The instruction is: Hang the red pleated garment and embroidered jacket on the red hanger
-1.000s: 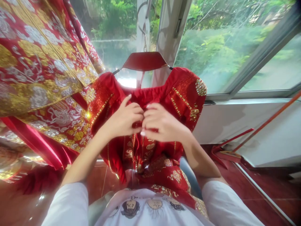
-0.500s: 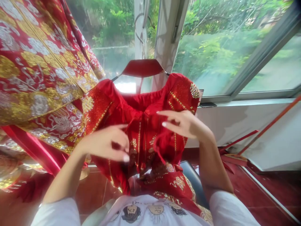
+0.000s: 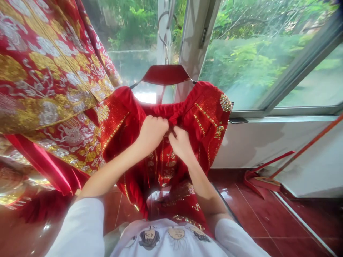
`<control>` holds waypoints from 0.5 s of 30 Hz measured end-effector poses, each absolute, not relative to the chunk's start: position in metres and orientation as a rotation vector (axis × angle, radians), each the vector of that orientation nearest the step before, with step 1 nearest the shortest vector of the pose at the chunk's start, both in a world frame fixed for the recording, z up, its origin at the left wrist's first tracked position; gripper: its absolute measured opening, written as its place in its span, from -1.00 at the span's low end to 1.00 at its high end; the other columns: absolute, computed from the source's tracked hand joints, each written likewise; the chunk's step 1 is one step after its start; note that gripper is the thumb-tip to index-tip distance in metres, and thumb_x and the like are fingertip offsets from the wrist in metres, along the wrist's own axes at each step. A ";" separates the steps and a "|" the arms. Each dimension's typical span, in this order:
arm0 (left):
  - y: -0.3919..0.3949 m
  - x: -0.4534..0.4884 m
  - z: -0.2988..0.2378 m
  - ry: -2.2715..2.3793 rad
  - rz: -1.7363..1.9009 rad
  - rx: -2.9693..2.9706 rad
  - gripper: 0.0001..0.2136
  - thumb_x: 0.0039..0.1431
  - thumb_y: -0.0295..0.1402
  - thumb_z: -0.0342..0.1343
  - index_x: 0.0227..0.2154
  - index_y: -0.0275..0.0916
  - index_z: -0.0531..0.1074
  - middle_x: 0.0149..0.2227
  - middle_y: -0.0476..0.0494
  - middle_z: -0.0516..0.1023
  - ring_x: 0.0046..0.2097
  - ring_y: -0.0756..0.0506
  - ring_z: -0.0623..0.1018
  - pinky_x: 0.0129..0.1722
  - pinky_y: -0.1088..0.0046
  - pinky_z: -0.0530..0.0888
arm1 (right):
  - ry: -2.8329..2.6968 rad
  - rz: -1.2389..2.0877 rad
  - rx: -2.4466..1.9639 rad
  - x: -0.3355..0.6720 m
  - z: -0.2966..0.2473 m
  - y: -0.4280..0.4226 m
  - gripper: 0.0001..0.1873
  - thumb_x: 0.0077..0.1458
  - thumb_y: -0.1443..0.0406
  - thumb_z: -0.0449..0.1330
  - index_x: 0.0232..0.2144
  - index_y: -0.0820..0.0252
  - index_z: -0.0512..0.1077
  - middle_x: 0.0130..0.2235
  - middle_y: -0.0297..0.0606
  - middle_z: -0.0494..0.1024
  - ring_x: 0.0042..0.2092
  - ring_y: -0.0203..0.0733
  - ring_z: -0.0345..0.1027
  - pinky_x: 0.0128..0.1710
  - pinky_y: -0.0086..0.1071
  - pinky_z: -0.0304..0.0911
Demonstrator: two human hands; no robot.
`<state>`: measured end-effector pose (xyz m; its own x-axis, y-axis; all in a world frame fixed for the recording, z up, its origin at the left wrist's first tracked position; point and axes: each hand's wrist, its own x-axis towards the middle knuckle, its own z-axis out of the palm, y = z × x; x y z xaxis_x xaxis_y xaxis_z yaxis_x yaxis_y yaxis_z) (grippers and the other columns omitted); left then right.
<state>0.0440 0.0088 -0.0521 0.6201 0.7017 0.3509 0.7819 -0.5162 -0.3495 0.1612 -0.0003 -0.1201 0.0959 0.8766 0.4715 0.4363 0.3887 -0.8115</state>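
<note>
Red garment [image 3: 162,162] hangs upright, long axis vertical, neckline [image 3: 168,108] uppermost.

This is a room indoors that looks like a dress shop or a dressing room; which one cannot be told. At twelve o'clock a gold-trimmed red top [image 3: 167,162] sits on a hanger [image 3: 165,74], and at ten o'clock hangs a large garment [image 3: 48,89] covered in gold and silver patterns. Windows [image 3: 241,78] facing green trees [image 3: 134,21] stretch from twelve to two o'clock, with a white wall [image 3: 227,150] at three o'clock and a red tiled floor [image 3: 257,214] at four o'clock.
</note>
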 end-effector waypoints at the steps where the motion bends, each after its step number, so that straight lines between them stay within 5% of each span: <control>1: 0.007 0.042 -0.054 -1.163 -0.221 -2.387 -0.78 0.18 -0.61 -0.10 -0.36 -0.41 0.47 -0.36 -0.32 0.56 -0.32 -0.21 0.56 -0.29 0.31 0.36 | -1.476 0.582 -1.152 0.160 -0.121 -0.002 -0.81 0.12 0.34 0.01 -0.41 0.27 0.41 -0.37 -0.18 0.56 -0.35 -0.18 0.43 -0.33 -0.37 0.30; 5: -0.003 0.029 -0.052 -1.048 -0.205 -2.449 -0.79 0.17 -0.58 -0.08 -0.22 -0.43 0.43 -0.44 -0.24 0.54 -0.39 -0.17 0.53 -0.32 0.34 0.34 | -1.353 0.712 -1.060 0.150 -0.121 -0.013 -0.77 0.11 0.22 0.08 -0.45 0.26 0.41 -0.44 -0.22 0.54 -0.37 -0.20 0.43 -0.37 -0.41 0.32; 9: -0.004 0.018 -0.049 -0.906 -0.212 -2.462 -0.49 0.13 -0.58 -0.06 0.17 -0.53 0.13 -0.38 -0.19 0.53 -0.35 -0.13 0.49 -0.29 0.36 0.32 | -1.308 0.572 -1.209 0.142 -0.122 -0.018 -0.70 0.12 0.18 0.09 -0.56 0.23 0.35 -0.55 -0.27 0.46 -0.52 -0.28 0.30 -0.46 -0.43 0.24; 15: -0.005 0.009 -0.051 -0.891 -0.208 -2.472 -0.48 0.17 -0.59 -0.12 0.23 -0.47 0.08 -0.32 -0.20 0.51 -0.28 -0.11 0.46 -0.25 0.38 0.29 | -1.278 0.702 -1.153 0.134 -0.128 -0.025 -0.70 0.13 0.15 0.07 -0.52 0.23 0.36 -0.54 -0.29 0.45 -0.51 -0.31 0.27 -0.44 -0.44 0.23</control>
